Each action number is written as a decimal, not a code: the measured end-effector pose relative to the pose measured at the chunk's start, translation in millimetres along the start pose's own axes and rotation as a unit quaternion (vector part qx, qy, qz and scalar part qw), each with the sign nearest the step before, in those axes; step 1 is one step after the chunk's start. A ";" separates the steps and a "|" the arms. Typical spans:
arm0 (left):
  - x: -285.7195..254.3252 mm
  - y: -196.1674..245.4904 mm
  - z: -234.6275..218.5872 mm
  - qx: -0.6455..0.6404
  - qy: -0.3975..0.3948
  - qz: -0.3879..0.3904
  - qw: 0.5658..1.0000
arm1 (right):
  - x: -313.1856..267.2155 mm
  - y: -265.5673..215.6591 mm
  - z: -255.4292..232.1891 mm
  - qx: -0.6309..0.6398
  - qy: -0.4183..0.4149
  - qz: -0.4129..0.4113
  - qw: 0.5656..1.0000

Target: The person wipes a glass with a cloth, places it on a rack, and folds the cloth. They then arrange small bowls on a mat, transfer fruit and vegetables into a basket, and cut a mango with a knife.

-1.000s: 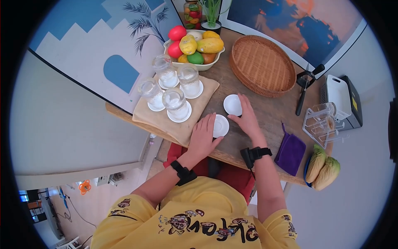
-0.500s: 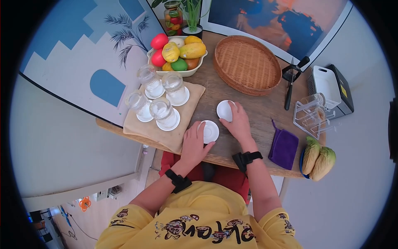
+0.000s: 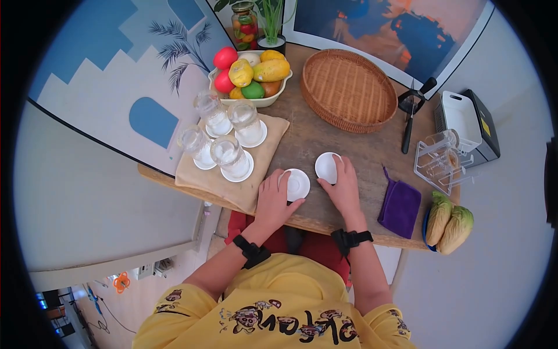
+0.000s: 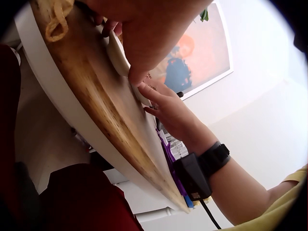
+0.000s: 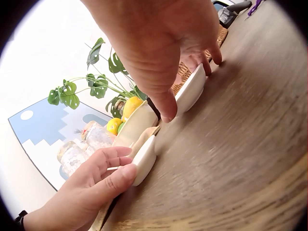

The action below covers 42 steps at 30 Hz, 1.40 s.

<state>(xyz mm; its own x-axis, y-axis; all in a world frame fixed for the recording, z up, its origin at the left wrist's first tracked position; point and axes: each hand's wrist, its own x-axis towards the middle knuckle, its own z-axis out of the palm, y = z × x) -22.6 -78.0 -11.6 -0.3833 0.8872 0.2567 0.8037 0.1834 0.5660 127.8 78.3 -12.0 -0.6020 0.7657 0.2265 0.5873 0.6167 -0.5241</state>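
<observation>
**Two white dishes, each held lightly at the rim**

The left hand (image 3: 273, 200) grips a shallow round white dish (image 3: 298, 185) by its edge, thumb on the near side and fingers curving round the outer side. The right hand (image 3: 344, 195) holds a small, deeper-looking white bowl (image 3: 326, 167) between thumb and fingers, just beyond and to the right of the other dish. The two pieces sit near each other, apart; from these angles it is hard to tell whether both bases rest flat on the wooden table (image 3: 363, 152).

Such smooth rims would probably be best served by light, even pressure from opposite sides, with each piece level and a gap left between them so that they do not knock. Care seems wise on the left, where four clear glass vessels (image 3: 229, 157) stand on white saucers (image 3: 244, 174) over a beige cloth (image 3: 270, 142) beside the left hand; a low, slow movement there would spare them.

Beyond the hands lies a round brown wicker tray (image 3: 349, 90); right of the right hand, a folded purple cloth (image 3: 400, 207).
</observation>
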 end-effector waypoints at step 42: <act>3.4 -13.0 2.6 0.026 -0.028 0.106 0.994 | 176.7 21.0 -92.1 -0.056 0.057 -0.058 0.995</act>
<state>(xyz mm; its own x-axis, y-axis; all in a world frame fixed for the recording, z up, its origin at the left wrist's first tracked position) -33.2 -76.3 -20.1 -0.1774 0.9304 0.3207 0.8871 0.0101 0.4614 83.6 243.4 92.6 -0.6080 0.7003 0.3741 0.5786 0.7135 -0.3953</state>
